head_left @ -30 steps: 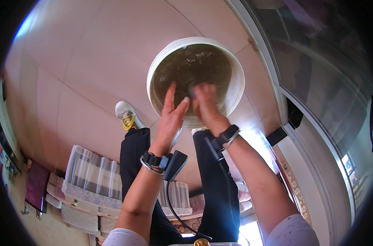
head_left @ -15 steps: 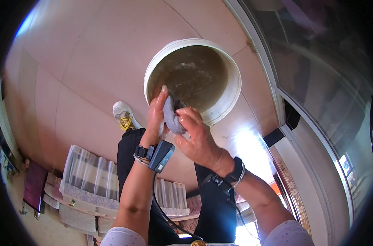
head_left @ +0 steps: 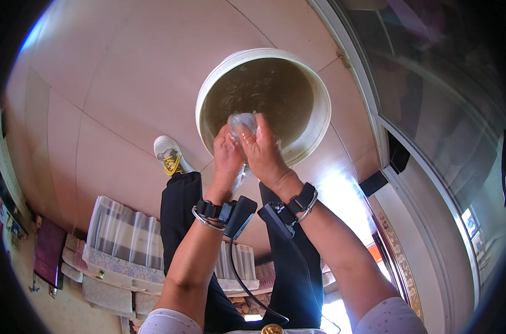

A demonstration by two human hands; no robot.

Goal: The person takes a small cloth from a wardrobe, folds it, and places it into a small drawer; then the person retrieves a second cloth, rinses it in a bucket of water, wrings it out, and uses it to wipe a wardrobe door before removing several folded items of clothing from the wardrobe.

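Cloth (head_left: 243, 121) | clutched between both hands | above bucket (head_left: 320, 106)

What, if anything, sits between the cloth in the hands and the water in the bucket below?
Nothing visible does. Both hands, left hand and right hand, clasp the wet grey cloth directly above the open white bucket. The bucket has no lid, and only air shows between the cloth and the murky water.
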